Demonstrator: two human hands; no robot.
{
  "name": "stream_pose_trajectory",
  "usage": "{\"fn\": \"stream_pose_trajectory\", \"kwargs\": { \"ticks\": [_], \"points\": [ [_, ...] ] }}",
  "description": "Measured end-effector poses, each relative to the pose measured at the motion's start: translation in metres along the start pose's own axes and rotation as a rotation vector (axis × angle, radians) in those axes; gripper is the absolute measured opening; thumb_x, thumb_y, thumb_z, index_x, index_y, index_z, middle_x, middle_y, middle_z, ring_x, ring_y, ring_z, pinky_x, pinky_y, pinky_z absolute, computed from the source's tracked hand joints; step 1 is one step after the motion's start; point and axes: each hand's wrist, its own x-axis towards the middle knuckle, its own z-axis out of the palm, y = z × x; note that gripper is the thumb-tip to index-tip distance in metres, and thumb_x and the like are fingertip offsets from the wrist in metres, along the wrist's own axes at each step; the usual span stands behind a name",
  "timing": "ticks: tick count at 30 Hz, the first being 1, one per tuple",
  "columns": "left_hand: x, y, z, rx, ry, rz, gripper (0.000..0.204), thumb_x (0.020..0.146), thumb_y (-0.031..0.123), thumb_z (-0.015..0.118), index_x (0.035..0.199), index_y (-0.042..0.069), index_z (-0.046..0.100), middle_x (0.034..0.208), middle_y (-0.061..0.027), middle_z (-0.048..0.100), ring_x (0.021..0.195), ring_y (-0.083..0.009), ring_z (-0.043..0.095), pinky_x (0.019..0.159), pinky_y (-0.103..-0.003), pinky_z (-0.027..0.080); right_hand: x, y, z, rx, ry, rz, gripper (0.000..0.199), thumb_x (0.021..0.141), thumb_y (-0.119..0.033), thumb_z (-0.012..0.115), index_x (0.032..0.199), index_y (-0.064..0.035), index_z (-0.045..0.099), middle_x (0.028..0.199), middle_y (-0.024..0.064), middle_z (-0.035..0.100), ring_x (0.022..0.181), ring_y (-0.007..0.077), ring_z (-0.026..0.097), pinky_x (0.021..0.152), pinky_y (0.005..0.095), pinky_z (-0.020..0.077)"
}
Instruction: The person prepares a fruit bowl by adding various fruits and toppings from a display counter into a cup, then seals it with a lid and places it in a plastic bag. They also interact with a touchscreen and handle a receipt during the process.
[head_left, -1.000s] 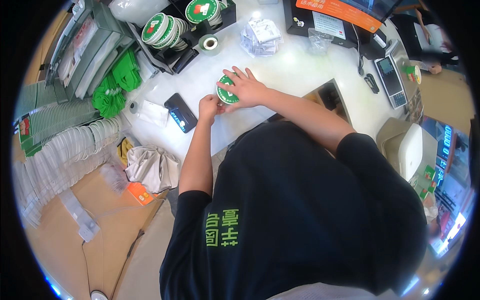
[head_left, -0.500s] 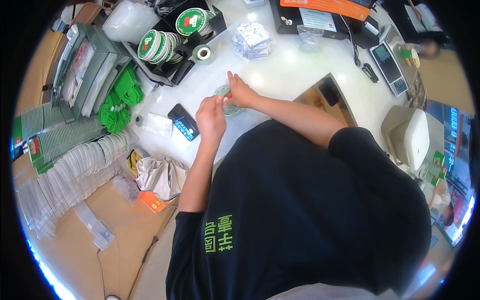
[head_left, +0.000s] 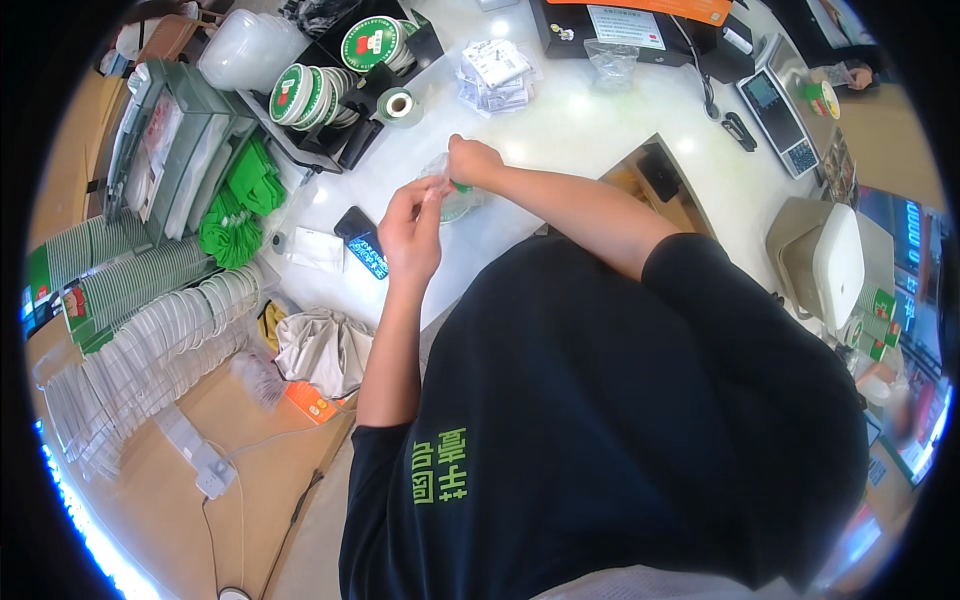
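My left hand [head_left: 412,228] is closed, its thumb and fingertips pinching the gathered edge of a clear plastic bag [head_left: 437,168]. Just to the right, my right hand [head_left: 476,162] is closed in a fist on the same bag. Under both hands sits a round container with a green and white top [head_left: 457,207], inside or beneath the film. My fingers hide much of it, so its exact shape is hard to tell. A dark phone with a lit screen [head_left: 364,242] lies on the white counter left of my left hand.
Stacked green-and-white round lids [head_left: 292,93] stand in a black organizer, beside a tape roll [head_left: 400,106]. Paper slips [head_left: 497,66] lie farther back. Green bags [head_left: 230,238] and stacked containers [head_left: 160,330] fill the left. A payment terminal [head_left: 778,115] stands at right, beyond a counter opening [head_left: 655,185].
My right hand has gone from outstretched fingers to a closed fist, slightly higher. The clear film now rises between both hands. My left hand has shifted slightly left.
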Motion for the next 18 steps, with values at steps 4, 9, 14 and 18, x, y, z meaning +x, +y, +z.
{"fn": "stream_pose_trajectory", "kwargs": {
  "ticks": [4, 9, 14, 18],
  "points": [
    [-0.035, 0.016, -0.020, -0.013, 0.125, -0.044, 0.010, 0.097, 0.004, 0.054, 0.093, -0.004, 0.057, 0.113, -0.0185, 0.065, 0.090, -0.0175, 0.067, 0.081, -0.027, 0.052, -0.011, -0.008, -0.012, -0.094, 0.035, -0.118, 0.028, 0.079, -0.015, 0.060, 0.102, 0.0009, 0.063, 0.095, 0.0216, 0.070, 0.091, 0.0353, 0.069, 0.076, 0.0440, 0.0547],
    [-0.030, 0.026, -0.045, 0.017, 0.377, -0.197, 0.013, 0.095, 0.008, 0.055, 0.088, -0.003, 0.052, 0.108, -0.0198, 0.065, 0.077, -0.0163, 0.067, 0.064, -0.028, 0.054, -0.038, -0.021, -0.097, -0.137, 0.004, -0.264, 0.018, 0.078, -0.009, 0.056, 0.083, 0.0016, 0.070, 0.086, 0.0258, 0.067, 0.088, 0.0386, 0.067, 0.075, 0.0472, 0.0529],
    [-0.015, 0.047, -0.048, 0.456, 0.332, -0.449, 0.023, 0.094, 0.017, 0.056, 0.083, -0.003, 0.052, 0.065, -0.0116, 0.064, 0.052, -0.0137, 0.060, 0.051, -0.028, 0.050, -0.069, -0.015, -0.123, -0.091, 0.020, -0.412, 0.019, 0.080, -0.011, 0.058, 0.086, 0.0019, 0.070, 0.086, 0.0262, 0.067, 0.085, 0.0400, 0.067, 0.078, 0.0464, 0.0527],
    [-0.011, 0.056, -0.035, 0.434, 0.330, -0.494, 0.023, 0.096, 0.018, 0.050, 0.086, -0.003, 0.051, 0.063, -0.0114, 0.062, 0.047, -0.0144, 0.058, 0.043, -0.028, 0.046, -0.091, -0.020, -0.135, 0.031, 0.089, -0.438, 0.020, 0.081, -0.014, 0.056, 0.084, 0.0017, 0.068, 0.082, 0.0266, 0.066, 0.082, 0.0414, 0.066, 0.076, 0.0467, 0.0526]
  ]
}}
